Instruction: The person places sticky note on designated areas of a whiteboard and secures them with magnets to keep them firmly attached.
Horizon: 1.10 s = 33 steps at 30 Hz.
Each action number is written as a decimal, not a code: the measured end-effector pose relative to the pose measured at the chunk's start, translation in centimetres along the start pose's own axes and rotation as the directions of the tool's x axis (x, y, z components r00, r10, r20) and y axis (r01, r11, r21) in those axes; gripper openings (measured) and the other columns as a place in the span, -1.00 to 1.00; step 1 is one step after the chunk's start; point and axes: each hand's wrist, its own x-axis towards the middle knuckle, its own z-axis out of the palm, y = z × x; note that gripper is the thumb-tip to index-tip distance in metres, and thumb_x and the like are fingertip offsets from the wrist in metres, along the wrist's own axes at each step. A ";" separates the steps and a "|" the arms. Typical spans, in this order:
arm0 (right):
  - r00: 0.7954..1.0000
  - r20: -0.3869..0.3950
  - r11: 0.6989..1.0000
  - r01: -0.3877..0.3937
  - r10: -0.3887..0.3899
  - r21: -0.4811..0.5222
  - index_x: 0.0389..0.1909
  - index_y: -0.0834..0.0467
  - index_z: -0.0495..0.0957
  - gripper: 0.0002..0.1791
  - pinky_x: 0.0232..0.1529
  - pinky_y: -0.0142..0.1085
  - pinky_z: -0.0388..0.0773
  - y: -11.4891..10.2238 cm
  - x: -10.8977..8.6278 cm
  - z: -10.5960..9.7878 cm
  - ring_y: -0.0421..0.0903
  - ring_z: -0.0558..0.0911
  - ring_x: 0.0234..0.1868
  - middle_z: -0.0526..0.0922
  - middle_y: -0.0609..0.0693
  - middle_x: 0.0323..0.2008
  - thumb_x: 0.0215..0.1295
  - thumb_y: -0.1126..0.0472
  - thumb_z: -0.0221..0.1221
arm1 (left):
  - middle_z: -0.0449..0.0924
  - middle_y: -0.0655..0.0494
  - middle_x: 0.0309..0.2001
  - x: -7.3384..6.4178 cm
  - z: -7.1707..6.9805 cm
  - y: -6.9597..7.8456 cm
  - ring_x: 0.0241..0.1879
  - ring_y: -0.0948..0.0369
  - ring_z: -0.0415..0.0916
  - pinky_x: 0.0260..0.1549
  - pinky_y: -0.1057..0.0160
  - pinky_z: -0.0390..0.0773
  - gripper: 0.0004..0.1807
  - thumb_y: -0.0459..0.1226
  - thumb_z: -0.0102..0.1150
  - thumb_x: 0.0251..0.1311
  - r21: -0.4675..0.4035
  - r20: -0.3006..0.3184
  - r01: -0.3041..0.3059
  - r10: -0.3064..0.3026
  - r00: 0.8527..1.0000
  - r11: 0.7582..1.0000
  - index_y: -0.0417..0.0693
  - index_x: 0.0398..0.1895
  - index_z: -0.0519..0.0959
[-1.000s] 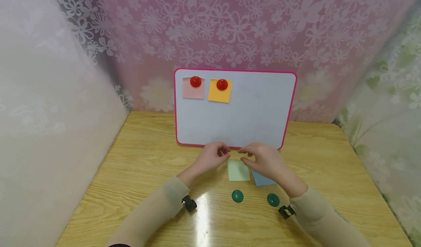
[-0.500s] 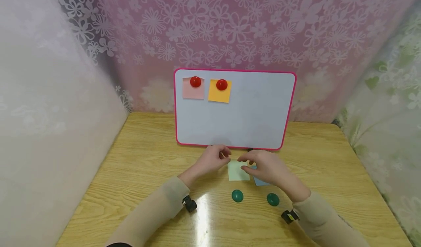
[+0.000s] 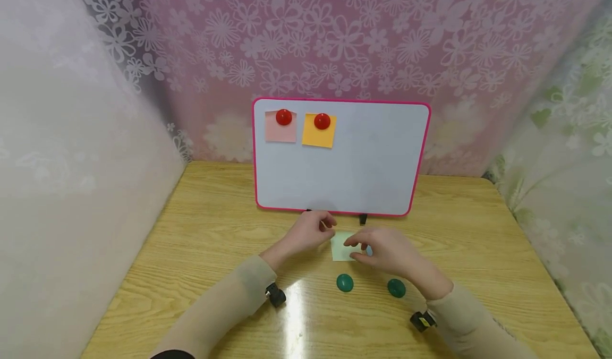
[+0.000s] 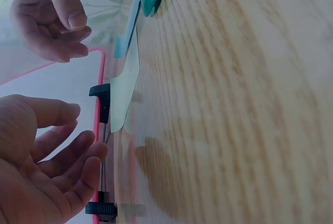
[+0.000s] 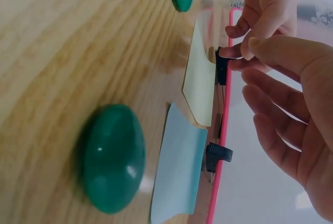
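Head view: L. hand (image 3: 308, 230), fingers loosely bent, gripping nothing, approx. 9 o'clock of pale-green sq. paper note (image 3: 338, 247); R. hand (image 3: 391, 248), likewise w/o grip, at 3, mostly hiding light-blue sq. paper note (image 3: 369, 250). Glossy green dome (image 3: 345, 283) at 6; second glossy green dome (image 3: 396, 288) at 4. Pink-rimmed white board (image 3: 354, 178) at 12, bearing pink note (image 3: 280, 131) & orange note (image 3: 317, 137), each w/ red dome.

L. wrist view: L. thumb & fingers apart.

R. wrist view: R. thumb & fingers apart; light-blue note on wood-grain table (image 5: 78, 67), approx. 6 o'clock, just beside pale-green note.
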 end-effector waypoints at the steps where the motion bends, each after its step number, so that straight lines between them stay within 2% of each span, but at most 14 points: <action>1: 1.000 0.004 1.000 0.002 -0.002 0.001 0.03 0.05 0.80 -0.71 -0.29 -0.34 0.60 0.0 -0.1 0.1 -0.20 0.68 -0.25 0.80 -0.10 -0.11 0.31 0.13 0.50 | 0.74 0.06 -0.05 0.0 0.0 0.0 -0.16 0.23 0.64 -0.10 0.27 0.64 -0.78 -0.34 0.36 0.39 -0.002 0.000 0.002 -0.002 1.000 1.000 -0.21 0.04 0.72; 7: 0.999 0.031 0.999 0.030 -0.030 0.014 -0.01 0.04 0.81 -0.72 -0.30 -0.36 0.59 -0.1 -0.4 0.6 -0.26 0.67 -0.29 0.80 -0.15 -0.15 0.26 0.18 0.50 | 0.74 0.05 -0.09 -0.1 0.1 0.5 -0.19 0.23 0.62 -0.13 0.28 0.63 -0.77 -0.38 0.38 0.34 -0.014 0.020 0.021 -0.021 1.000 1.000 -0.23 0.03 0.72; 15: 0.993 0.103 0.991 0.037 -0.050 0.129 -0.02 0.03 0.82 -0.74 -0.15 -0.32 0.66 -0.7 -0.7 1.5 -0.30 0.69 -0.17 0.80 -0.19 -0.11 0.27 0.23 0.45 | 0.74 0.03 -0.12 0.3 0.7 0.3 -0.20 0.22 0.60 -0.14 0.27 0.62 -0.76 -0.41 0.36 0.31 0.016 0.002 0.028 -0.028 1.000 0.999 -0.23 0.02 0.73; 20: 0.990 0.136 0.992 0.023 -0.040 0.122 0.00 -0.02 0.82 -0.73 -0.12 -0.34 0.65 -1.0 -0.9 2.0 -0.40 0.63 -0.19 0.77 -0.26 -0.08 0.28 0.14 0.46 | 0.74 0.02 -0.12 0.6 1.1 -0.1 -0.21 0.22 0.59 -0.14 0.26 0.62 -0.76 -0.43 0.36 0.28 0.035 0.001 0.047 -0.047 0.999 0.998 -0.21 0.01 0.74; 33: 0.985 0.149 0.991 0.075 -0.091 0.113 0.01 -0.06 0.81 -0.71 -0.07 -0.31 0.65 -1.4 -1.0 2.4 -0.39 0.64 -0.15 0.76 -0.29 -0.07 0.28 0.05 0.52 | 0.77 0.02 -0.09 0.9 1.3 -0.3 -0.12 0.19 0.64 -0.08 0.24 0.64 -0.78 -0.42 0.34 0.29 0.119 0.007 0.064 -0.065 0.998 0.991 -0.22 -0.03 0.78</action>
